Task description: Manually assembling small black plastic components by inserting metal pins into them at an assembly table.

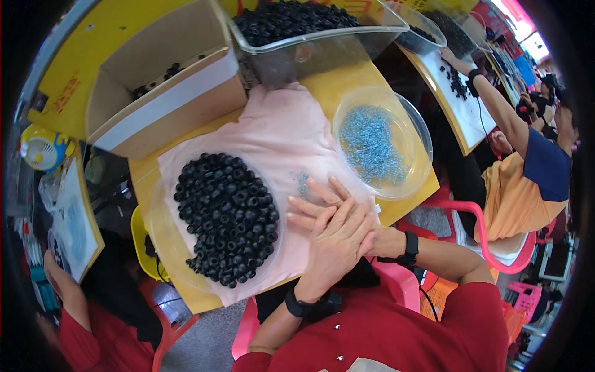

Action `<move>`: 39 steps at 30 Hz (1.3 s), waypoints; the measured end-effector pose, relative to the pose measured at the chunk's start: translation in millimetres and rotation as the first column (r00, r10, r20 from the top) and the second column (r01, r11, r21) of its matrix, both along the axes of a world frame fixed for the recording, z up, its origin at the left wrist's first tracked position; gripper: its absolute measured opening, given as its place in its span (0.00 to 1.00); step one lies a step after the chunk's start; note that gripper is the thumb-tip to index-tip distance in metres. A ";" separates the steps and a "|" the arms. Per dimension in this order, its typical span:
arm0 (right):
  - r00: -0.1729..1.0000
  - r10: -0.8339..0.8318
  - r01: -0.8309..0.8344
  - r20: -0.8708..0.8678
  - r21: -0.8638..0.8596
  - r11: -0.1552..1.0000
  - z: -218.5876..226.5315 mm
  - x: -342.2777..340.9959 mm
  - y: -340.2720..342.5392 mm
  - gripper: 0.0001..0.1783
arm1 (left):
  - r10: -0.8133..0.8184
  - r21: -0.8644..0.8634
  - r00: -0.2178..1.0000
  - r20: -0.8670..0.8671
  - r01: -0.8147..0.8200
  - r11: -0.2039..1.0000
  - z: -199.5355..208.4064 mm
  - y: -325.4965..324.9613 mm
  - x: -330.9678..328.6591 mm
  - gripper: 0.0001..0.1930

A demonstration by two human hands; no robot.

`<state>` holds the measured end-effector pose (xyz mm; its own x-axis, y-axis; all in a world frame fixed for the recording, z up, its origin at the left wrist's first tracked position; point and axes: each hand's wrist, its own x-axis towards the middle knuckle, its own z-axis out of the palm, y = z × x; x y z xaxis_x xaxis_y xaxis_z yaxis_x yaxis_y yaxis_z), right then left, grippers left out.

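From my remote seat, a yellow-and-blue fan (42, 149) sits at the far left, above a co-worker's red sleeve (79, 325). Next I see an open cardboard box (180, 115) with a white strip along its wall and a few black beads inside.

In front of it, a shallow round clear tray (168, 248) holds a heap of black ring-shaped beads (226, 217), partly over a pink cloth (288, 136). Behind the cloth stands a rectangular clear bin (307, 61) of more black pieces.

Right of the tray, my view has both hands crossed over the cloth. The left hand (338, 248) lies across the back of the right, fingers stretched out and close together; I see nothing gripped. The right hand (317, 209) is open, fingers spread and pointing toward the tray, beside a little patch of tiny clear-blue beads (303, 181); I can't tell what is under its palm.

Further right, a round clear tub (414, 147) holds many pale blue beads (372, 146). Beyond it, a co-worker's hand (455, 61) reaches over a white tabletop (476, 121).
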<state>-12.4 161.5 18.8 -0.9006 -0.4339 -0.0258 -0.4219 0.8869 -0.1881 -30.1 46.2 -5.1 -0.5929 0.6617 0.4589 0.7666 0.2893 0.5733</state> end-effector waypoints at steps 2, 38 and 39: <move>1.000 0.002 -0.002 -0.020 0.015 1.000 4.1 -1.2 -3.9 0.37 | -0.011 0.032 1.000 -0.006 0.011 0.999 2.4 1.7 -2.6 0.16; 0.941 0.061 -0.099 -0.333 -0.101 0.990 -24.1 -3.0 9.0 0.37 | 0.231 0.065 0.969 -0.084 -0.226 0.972 21.6 -32.0 21.5 0.26; 0.958 0.001 -0.069 -0.288 -0.225 0.972 -23.6 -1.6 6.9 0.37 | 0.278 0.115 0.959 0.063 -0.283 0.952 17.1 -38.4 27.5 0.27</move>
<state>-14.0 168.4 -4.8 -0.8398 -0.4290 0.3329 -0.5178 0.8172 -0.2531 -2.6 7.8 12.0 -0.7687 0.4066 0.4938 0.6369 0.4151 0.6497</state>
